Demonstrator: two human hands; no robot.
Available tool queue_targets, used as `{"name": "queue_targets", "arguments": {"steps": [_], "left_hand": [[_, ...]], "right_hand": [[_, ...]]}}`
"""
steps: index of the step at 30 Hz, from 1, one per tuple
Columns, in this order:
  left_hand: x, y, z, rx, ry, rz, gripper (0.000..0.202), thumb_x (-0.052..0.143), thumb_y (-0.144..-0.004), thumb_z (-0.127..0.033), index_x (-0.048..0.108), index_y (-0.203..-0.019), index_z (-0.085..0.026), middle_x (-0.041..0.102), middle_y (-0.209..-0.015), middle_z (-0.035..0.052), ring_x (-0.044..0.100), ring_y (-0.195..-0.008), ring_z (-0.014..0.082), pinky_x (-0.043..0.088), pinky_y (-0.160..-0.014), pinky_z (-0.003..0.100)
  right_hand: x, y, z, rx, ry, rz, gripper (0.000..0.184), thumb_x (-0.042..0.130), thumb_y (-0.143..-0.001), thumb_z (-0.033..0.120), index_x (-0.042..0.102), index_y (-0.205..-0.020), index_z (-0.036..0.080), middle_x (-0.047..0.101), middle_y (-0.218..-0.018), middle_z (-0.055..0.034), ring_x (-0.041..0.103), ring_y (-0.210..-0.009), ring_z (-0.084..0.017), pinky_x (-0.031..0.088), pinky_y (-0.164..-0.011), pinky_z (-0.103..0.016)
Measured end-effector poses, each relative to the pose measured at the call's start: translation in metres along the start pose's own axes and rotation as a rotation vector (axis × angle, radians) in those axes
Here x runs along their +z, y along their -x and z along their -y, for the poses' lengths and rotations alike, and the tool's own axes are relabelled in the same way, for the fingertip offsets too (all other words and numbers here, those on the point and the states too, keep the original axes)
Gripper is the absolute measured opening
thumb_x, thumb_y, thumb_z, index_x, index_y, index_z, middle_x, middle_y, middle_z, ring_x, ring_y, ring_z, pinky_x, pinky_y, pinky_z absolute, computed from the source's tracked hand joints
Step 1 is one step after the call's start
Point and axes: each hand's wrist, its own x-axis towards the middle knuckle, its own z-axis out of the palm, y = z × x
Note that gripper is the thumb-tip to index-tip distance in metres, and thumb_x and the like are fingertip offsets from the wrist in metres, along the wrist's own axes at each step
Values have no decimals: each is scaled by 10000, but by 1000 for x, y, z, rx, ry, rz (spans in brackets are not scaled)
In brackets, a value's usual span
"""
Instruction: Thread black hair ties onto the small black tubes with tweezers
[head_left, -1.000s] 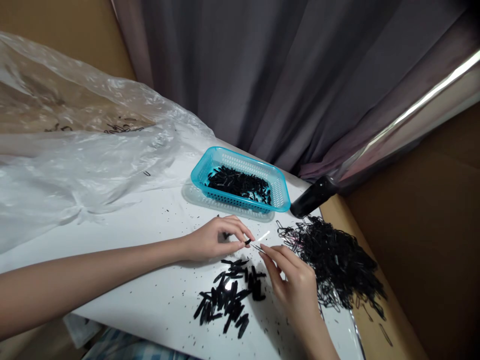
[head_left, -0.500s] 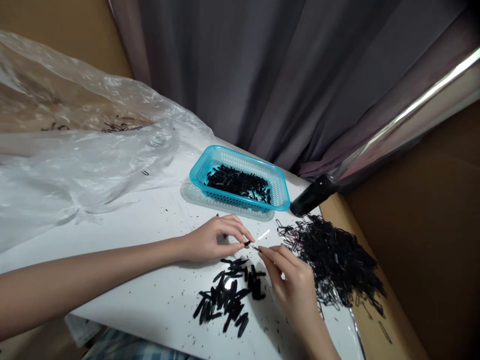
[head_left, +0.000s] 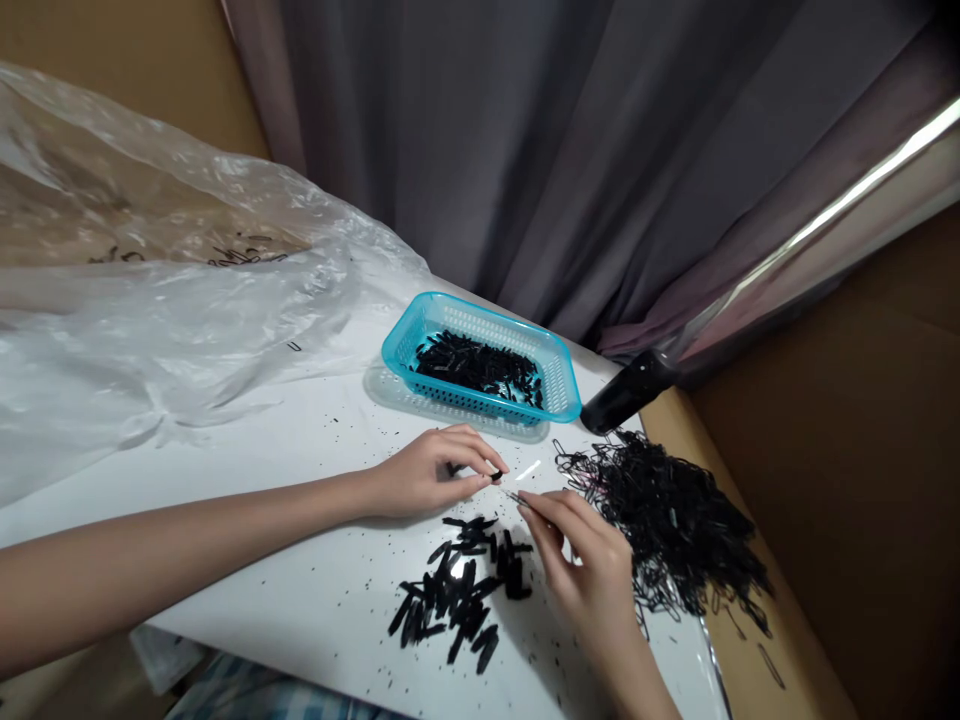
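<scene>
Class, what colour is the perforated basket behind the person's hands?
Turquoise blue; the basket shows clearly in the head view.

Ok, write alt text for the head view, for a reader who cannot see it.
A person's left hand pinches a small black piece against a thin metal tool held by the right hand, above a white table. Short black tubes lie below, tangled thin black loops lie right, and a turquoise plastic basket sits behind.

On the white counter (head_left: 300, 450), the turquoise perforated plastic basket (head_left: 559, 372) is the landmark: black short tubes (head_left: 480, 365) lie in it, the crumpled clear plastic bag (head_left: 150, 300) left of it, the tangled black wire-clip heap (head_left: 667, 520) to its right and nearer, the loose black tube pile (head_left: 457, 590) before it.
</scene>
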Motion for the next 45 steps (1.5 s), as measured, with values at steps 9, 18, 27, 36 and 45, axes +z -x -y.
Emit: {"name": "queue_targets", "arguments": {"steps": [9, 18, 27, 36, 45], "left_hand": [[0, 2, -1, -15, -29, 26, 150, 619, -937, -216, 763, -910, -184, 760, -1025, 99, 662, -970, 220, 495, -913, 374], [1, 3, -1, -13, -51, 33, 171, 613, -949, -255, 765, -903, -192, 755, -1000, 97, 658, -951, 224, 497, -902, 376], [4, 7, 3, -30, -68, 24, 147, 631, -927, -222, 767, -891, -179, 729, -918, 86, 650, -906, 217, 495, -846, 351], [2, 6, 3, -4, -32, 31, 141, 636, -931, -211, 772, -919, -176, 741, -936, 94, 653, -918, 218, 493, -854, 345], [2, 4, 0, 19, -29, 26, 136, 639, -935, -192, 773, -944, -179, 771, -966, 93, 677, -921, 215, 495, -870, 353]], "right_hand": [[3, 2, -8, -11, 130, 26, 207, 543, -989, 156, 708, -1110, 186, 727, -883, -67, 708, -742, -166, 564, -702, -259], [4, 2, -11, -54, 196, 19, 189, 553, -990, 157, 712, -1093, 169, 728, -861, -56, 697, -704, -155, 535, -649, -235], [2, 2, -15, -164, 378, 71, 246, 504, -1006, 138, 699, -1153, 172, 742, -876, -62, 689, -684, -150, 476, -587, -229], [4, 1, -11, -5, 107, 58, 206, 532, -994, 152, 712, -1090, 181, 730, -884, -58, 708, -745, -160, 539, -670, -238], [1, -3, -6, 95, -194, 87, 171, 590, -961, 151, 742, -1024, 197, 731, -860, -52, 703, -773, -167, 543, -675, -247]]}}
